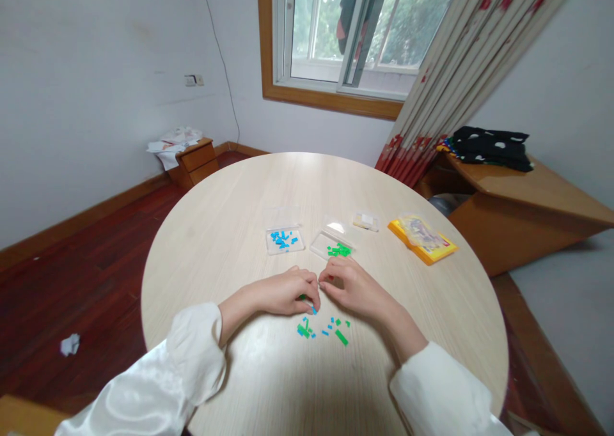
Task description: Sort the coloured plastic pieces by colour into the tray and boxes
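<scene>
Over the middle of the round table point(240, 231), my left hand point(288, 291) is closed, its fingertips at a small blue building piece point(314, 310). A bit of green shows under its curled fingers. My right hand point(352, 286) is closed in a pinch close to the left fingertips; what it holds, if anything, is too small to make out. Loose green pieces point(341, 337) and small blue pieces point(325, 332) lie just below the hands. Beyond them stand a clear box of blue pieces point(267, 244) and a clear box of green pieces point(319, 247), both with lids open.
Farther right on the table are a small clear packet point(366, 221) and a yellow box point(426, 254) with a plastic bag on it. A cardboard box point(518, 222) with dark cloth point(494, 148) stands beyond the right edge. A curtain point(460, 71) hangs by the window.
</scene>
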`<state>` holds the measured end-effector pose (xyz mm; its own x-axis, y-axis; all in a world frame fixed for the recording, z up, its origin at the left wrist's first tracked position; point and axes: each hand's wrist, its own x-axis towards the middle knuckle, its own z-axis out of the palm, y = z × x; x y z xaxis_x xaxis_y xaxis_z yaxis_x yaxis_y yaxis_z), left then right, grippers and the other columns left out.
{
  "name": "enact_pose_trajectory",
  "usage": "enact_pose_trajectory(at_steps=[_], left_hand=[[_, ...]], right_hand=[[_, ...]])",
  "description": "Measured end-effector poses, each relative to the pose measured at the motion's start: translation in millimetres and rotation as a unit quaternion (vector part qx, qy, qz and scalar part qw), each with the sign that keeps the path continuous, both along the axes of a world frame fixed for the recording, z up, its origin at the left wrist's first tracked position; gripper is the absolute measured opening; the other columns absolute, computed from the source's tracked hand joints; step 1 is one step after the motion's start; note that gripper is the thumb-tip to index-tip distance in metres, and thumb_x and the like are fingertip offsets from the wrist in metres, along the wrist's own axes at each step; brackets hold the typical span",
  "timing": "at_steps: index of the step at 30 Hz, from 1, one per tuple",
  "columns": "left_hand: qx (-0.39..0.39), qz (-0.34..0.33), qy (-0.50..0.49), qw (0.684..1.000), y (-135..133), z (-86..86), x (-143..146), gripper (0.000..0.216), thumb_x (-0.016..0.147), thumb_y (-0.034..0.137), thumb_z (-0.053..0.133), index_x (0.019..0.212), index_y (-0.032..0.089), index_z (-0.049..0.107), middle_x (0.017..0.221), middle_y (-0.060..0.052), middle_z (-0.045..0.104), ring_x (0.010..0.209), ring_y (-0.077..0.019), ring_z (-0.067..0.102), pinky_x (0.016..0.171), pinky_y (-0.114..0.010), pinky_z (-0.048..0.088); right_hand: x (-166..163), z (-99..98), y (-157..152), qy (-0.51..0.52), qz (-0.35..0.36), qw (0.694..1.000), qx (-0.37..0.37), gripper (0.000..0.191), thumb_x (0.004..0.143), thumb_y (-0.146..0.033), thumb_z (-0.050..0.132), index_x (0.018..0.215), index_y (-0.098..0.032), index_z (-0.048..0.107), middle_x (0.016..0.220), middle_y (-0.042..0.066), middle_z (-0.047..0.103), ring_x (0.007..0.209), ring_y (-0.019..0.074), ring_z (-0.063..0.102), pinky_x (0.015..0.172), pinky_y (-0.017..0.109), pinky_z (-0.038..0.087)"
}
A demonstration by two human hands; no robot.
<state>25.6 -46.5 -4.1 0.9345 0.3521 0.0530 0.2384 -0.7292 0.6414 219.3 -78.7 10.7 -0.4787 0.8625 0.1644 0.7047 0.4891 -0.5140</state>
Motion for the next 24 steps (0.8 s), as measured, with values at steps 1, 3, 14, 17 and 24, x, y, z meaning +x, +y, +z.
enact_pose_trajectory(at_steps=[1,3,14,17,24], left_hand=[[0.0,-0.001,-0.001,1.0,0,-0.4,0,0.005,0.08,0.016,0.062,0.081,0.02,0.065,0.087,-0.002,0.062,0.092,-0.0167,0.055,0.09,-0.031,0.033],[-0.002,-0.003,-0.004,1.0,0,-2.2,0,0.005,0.081,0.016,0.061,0.081,0.019,0.065,0.087,-0.002,0.062,0.092,-0.0168,0.055,0.09,-0.031,0.033],[-0.027,0.07,-0.067,0.995,7,9.6,-7,0.011,0.086,0.017,0.048,0.082,0.017,0.059,0.086,-0.004,0.059,0.085,-0.0149,0.053,0.083,-0.029,0.039],[0.005,0.178,-0.109,0.978,17,13.6,-14,0.011,0.086,0.016,0.046,0.081,0.017,0.056,0.083,-0.004,0.057,0.082,-0.0151,0.052,0.079,-0.029,0.04],[0.07,0.431,-0.17,0.883,42,-0.7,-25,0.008,0.081,0.014,0.051,0.076,0.016,0.057,0.078,-0.001,0.057,0.072,-0.0133,0.05,0.069,-0.026,0.04]], right_hand=[[0,0.1,0,-0.001,-0.001,1.0,-0.001,0.01,0.08,-0.015,0.058,0.074,-0.017,0.065,0.074,0.003,0.06,0.079,0.0168,0.053,0.076,0.032,0.04],[0,0.3,0,-0.003,-0.001,1.0,-0.002,0.01,0.08,-0.015,0.058,0.074,-0.017,0.065,0.074,0.003,0.06,0.079,0.0167,0.053,0.076,0.032,0.04],[2,0.6,-1,-0.003,-0.007,1.0,0.013,0.012,0.081,-0.015,0.055,0.073,-0.018,0.064,0.074,0.003,0.06,0.079,0.0171,0.054,0.076,0.033,0.041],[3,-0.3,-2,-0.005,-0.013,1.0,0.014,0.012,0.081,-0.015,0.055,0.074,-0.018,0.064,0.076,0.003,0.06,0.08,0.0175,0.053,0.077,0.033,0.04],[2,-2.7,-3,-0.007,-0.009,1.0,0.013,0.013,0.082,-0.017,0.054,0.074,-0.018,0.065,0.075,0.004,0.061,0.08,0.0176,0.054,0.076,0.033,0.04]])
